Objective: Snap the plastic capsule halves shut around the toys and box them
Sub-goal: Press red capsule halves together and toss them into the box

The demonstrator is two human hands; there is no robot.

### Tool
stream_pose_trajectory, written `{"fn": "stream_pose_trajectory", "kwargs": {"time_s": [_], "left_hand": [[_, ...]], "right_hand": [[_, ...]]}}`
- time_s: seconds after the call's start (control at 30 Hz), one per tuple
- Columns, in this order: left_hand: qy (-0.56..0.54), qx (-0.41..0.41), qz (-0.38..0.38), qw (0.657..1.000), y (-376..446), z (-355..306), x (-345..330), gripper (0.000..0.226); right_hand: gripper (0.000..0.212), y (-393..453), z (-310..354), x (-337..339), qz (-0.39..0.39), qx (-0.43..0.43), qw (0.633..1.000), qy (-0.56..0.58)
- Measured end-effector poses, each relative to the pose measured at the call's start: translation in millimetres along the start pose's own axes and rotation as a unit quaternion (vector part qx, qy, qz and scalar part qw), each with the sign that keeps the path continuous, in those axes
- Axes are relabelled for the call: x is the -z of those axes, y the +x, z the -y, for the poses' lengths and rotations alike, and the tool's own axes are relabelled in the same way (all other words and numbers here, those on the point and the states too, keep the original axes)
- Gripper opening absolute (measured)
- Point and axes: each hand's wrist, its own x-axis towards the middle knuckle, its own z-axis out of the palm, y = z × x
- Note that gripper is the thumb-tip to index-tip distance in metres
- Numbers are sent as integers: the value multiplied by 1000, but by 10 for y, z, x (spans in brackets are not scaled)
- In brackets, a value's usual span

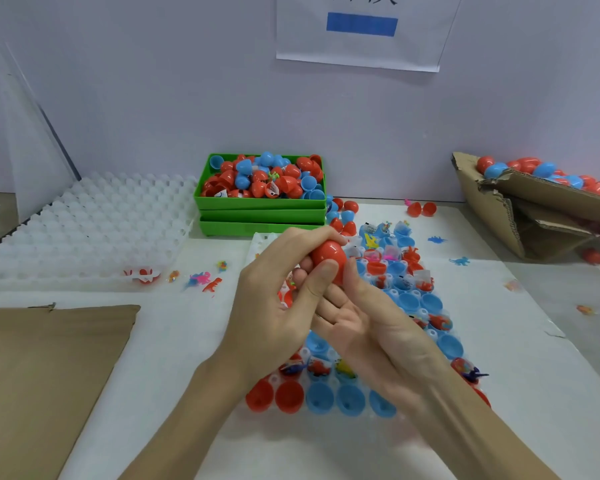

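Cardboard sheet and empty white tray fill the surface's left side. Mid-frame, above the tray of open halves, the left hand curls over the red capsule, thumb pressing its near side; the right hand cups it from below, fingers pinching. Its long axis tilts up and leftward. The cardboard box of finished capsules lies well right, nearer the right hand, the way looking open.

White paper sign on the wall, dark characters cut off at top, unreadable, plain blue bar beneath
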Motion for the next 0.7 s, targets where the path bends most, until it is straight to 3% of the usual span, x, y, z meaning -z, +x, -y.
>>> {"fn": "stream_pose_trajectory", "kwargs": {"time_s": [0.27,0.7], "left_hand": [[33,-44,-30,998,-36,26,-31,30],[53,-49,-23,997,-32,42,-35,30]], "right_hand": [[45,-10,-41,1,26,-8,998,62],[31,-17,-41,31,-1,-4,998,63]]}}
